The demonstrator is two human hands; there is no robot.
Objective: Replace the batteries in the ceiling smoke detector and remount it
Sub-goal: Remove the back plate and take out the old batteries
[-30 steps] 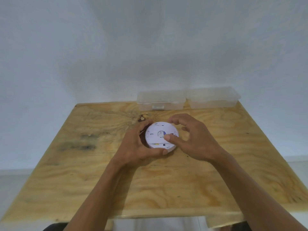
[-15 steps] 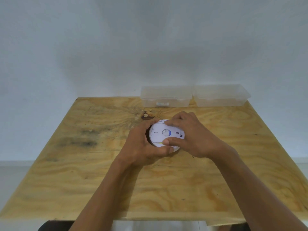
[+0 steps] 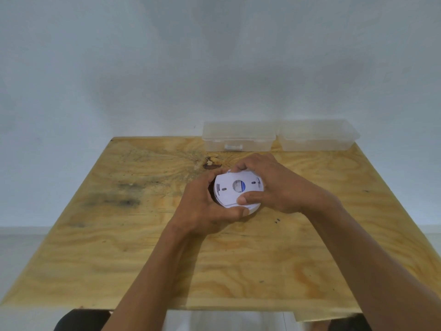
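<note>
Gripping white round smoke detector [image 3: 235,191] from both sides, two bare hands meet near centre of plywood table [image 3: 143,247]. Left hand [image 3: 202,206] wraps rim at 9 o'clock, thumb under front edge. Right hand [image 3: 274,185] closed over 3 o'clock side, thumb pressing flat white mounting plate [image 3: 229,187]. Two clear plastic boxes [image 3: 238,137] at 12 o'clock, along table's far edge.

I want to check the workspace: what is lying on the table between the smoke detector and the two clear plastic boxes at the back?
In the head view, only bare wood of the table lies between the smoke detector and the plastic boxes.
</note>
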